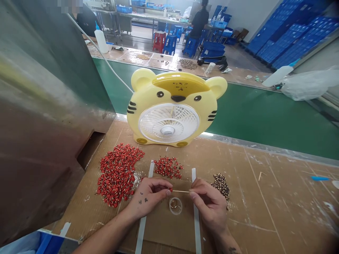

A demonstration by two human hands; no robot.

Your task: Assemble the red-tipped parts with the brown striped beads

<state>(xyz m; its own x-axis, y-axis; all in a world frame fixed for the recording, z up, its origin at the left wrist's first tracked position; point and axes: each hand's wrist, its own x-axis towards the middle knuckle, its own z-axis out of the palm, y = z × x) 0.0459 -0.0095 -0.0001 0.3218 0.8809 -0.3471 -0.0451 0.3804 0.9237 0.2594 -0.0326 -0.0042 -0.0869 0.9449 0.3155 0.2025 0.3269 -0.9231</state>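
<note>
Between thumb and forefinger, my left hand [151,194] pinches a small red piece [171,189], mostly covered by the fingertips. My right hand [210,203] grips a thin, pale wooden stick [181,191], like a toothpick, whose far end meets the red piece. Just below the stick stands a small clear round cup [175,206] with a little clear content. Beyond my hands lies a small pile of red pieces with metallic tips [168,167]. A larger heap of the same red pieces [118,174] is to the left. Small dark-and-gold pieces [221,185] lie beside my right hand.
A yellow animal-faced fan [174,109] stands behind the piles. White tape strips [196,218] border the cardboard mat [169,233]. A metal cabinet [47,116] rises on the left. Behind a green panel [259,116], a bench holds bottles and parts; people are in the background.
</note>
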